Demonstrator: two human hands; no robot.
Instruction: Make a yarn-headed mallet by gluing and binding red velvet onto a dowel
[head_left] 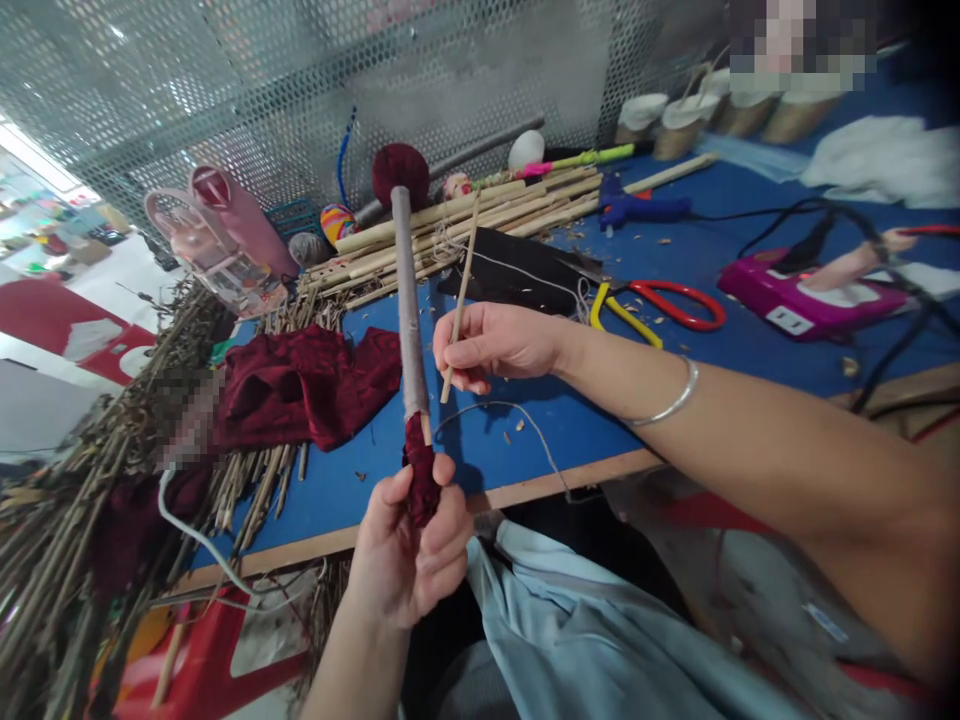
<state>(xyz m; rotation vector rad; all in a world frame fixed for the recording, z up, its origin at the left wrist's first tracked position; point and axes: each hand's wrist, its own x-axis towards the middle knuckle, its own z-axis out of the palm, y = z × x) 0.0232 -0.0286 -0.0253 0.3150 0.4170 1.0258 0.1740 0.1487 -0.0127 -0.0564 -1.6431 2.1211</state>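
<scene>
My left hand [412,550] is closed around the dark red cloth-wrapped lower end of a rod [407,300]. Grey wrapping covers the rod's shaft, and a dark red ball [400,172] shows at its far end. Between the thumb and fingers of my right hand [495,345] is a thin wooden stick [465,275], held nearly upright just right of the rod. A thin grey cord [517,405] runs from near the rod over the table's front edge. Left of the rod lies a crumpled dark red cloth [307,385].
Wooden sticks [480,215] lie at the back beside a blue glue gun [637,207]. Red-handled scissors [686,305] and a purple power strip [810,295] are on the right. Pink bottles [240,215] stand back left. Dry stalks [75,470] fill the left side.
</scene>
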